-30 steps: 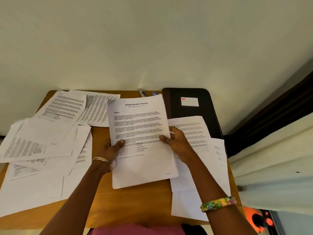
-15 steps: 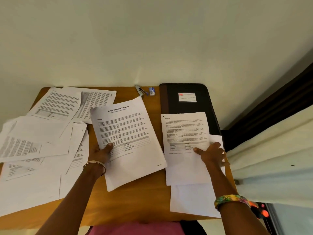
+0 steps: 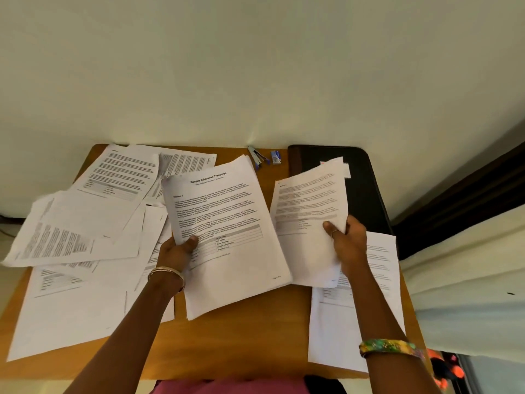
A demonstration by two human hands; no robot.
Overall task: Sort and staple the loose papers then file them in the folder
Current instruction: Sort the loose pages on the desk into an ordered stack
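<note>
Between thumb and fingers [image 3: 335, 233], right hand [image 3: 348, 241] pinches papers [image 3: 308, 223].

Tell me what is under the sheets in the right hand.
Under the sheets in the right hand: another printed sheet on the table, and part of the black folder. Anything else is covered.

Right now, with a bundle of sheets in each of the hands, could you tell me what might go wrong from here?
1. The white sheets pinched by the right hand are fanned; some could slip out.
2. The left hand holds the white titled stack near one edge; it may sag or mix with the scattered loose pages.
3. The small silver stapler lies far off, beyond the stack.
</note>
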